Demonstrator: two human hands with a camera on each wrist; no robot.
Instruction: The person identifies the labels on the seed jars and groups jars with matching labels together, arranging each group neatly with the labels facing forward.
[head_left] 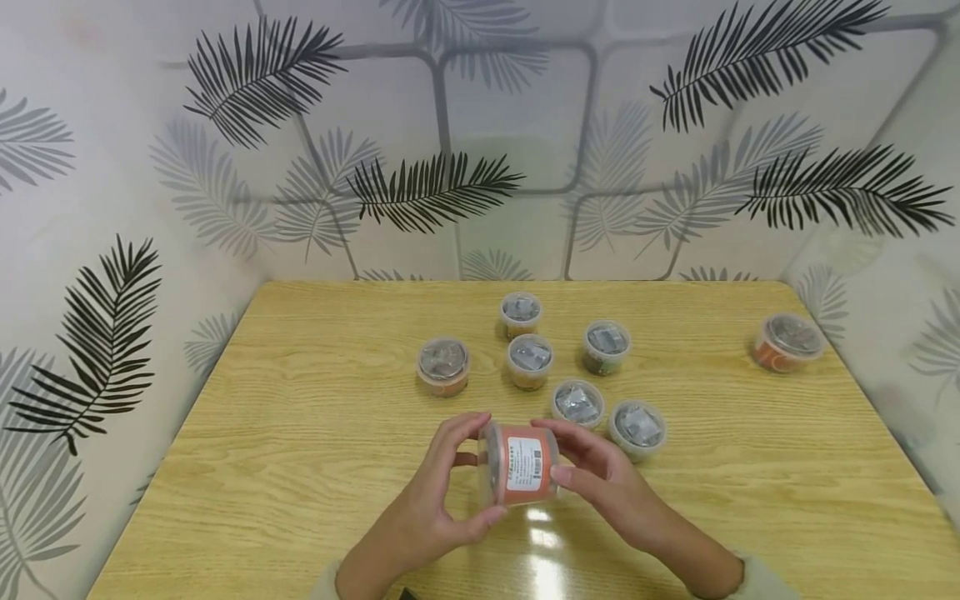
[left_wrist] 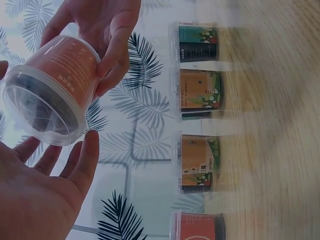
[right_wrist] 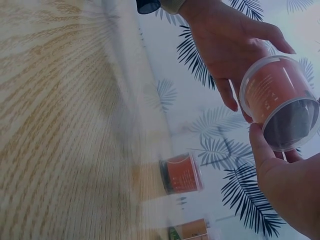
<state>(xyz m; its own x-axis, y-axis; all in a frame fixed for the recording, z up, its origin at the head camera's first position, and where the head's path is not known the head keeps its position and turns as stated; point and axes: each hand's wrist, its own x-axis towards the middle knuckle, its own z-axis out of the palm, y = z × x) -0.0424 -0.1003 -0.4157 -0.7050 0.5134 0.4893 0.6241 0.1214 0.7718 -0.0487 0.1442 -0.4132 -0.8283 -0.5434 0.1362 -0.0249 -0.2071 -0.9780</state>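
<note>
A clear plastic tub (head_left: 527, 464) with an orange-red label is held on its side above the table, between both hands. A white sticker with small print and a code faces the head camera. My left hand (head_left: 431, 487) grips the lid end, thumb low and fingers high at the rim. My right hand (head_left: 611, 487) holds the base end, its thumb against the label's edge. In the left wrist view, the tub's clear lid (left_wrist: 42, 107) shows dark contents. The right wrist view shows the tub's dark end (right_wrist: 291, 125) beside the right hand (right_wrist: 292, 187).
Several small lidded tubs stand beyond the hands, among them a front one (head_left: 577, 402) and another (head_left: 637, 429) close to the right hand. An orange tub (head_left: 442, 367) stands left of them, another (head_left: 789, 342) at far right. Leaf-patterned covering (head_left: 510, 225) surrounds the wooden table (head_left: 300, 400).
</note>
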